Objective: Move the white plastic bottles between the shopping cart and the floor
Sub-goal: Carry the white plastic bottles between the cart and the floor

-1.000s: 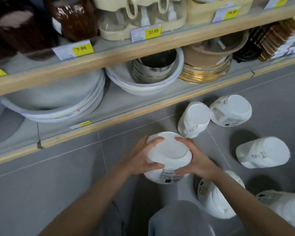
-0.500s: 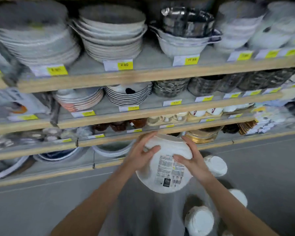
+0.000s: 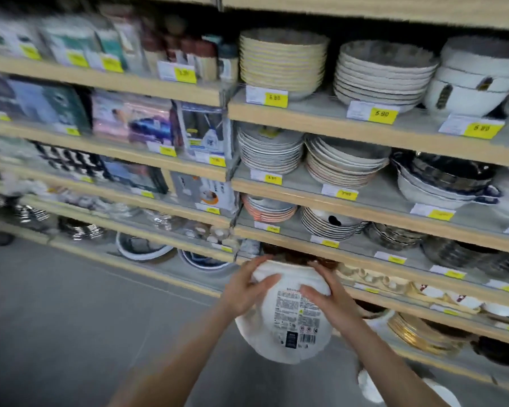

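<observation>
White plastic made up the bottle (image 3: 288, 321) held up in front of the shelves (image 3: 365, 124), at about six o'clock in the view, its printed label and barcode facing the camera. The left hand (image 3: 246, 292) gripped its nine o'clock side, fingers curled over the top edge, thumb lying across the face. The right hand (image 3: 329, 295) gripped its three o'clock side the same way. Another white bottle (image 3: 370, 389) lay on the grey floor (image 3: 71, 318) at five o'clock, partly hidden by the right forearm. Stacked plates (image 3: 269, 152) filled the shelves at twelve o'clock.
</observation>
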Demonstrator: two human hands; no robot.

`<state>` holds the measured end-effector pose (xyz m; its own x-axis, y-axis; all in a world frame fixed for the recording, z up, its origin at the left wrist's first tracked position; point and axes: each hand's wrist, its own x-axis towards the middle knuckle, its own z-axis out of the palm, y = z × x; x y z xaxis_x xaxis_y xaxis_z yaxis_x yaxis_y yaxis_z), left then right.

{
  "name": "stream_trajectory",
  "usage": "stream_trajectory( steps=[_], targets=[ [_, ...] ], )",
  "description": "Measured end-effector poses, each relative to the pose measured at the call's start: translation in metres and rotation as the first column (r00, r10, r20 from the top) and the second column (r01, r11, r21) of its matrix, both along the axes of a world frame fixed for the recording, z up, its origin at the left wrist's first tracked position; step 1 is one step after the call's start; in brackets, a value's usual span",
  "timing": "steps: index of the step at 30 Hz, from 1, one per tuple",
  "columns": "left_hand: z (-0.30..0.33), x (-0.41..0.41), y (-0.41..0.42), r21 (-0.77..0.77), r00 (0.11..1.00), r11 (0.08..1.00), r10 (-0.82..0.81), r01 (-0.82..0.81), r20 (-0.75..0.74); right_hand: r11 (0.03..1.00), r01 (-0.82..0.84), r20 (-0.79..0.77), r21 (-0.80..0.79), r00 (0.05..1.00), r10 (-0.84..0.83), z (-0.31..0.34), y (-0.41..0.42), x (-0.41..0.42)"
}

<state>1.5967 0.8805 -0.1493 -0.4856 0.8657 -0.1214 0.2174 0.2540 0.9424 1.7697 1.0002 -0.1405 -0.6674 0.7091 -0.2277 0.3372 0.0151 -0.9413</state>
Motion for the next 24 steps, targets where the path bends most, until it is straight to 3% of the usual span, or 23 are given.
stream_trajectory(
  steps=[10, 24],
  targets=[
    [0.011, -0.114, -0.153, -0.034, 0.907, 0.907, 0.417, -0.419, -0.052, 0.916, -0.390, -0.036, -0.095, 0.921, 0.388, 0.013, -0.096, -0.174],
    [0.029, -0.353, -0.400, -0.018, 0.730, 0.736, 0.668, -0.677, -0.144, 0.763, -0.646, -0.069, 0.026, 0.760, 0.646, 0.034, -0.318, -0.469]
  ],
)
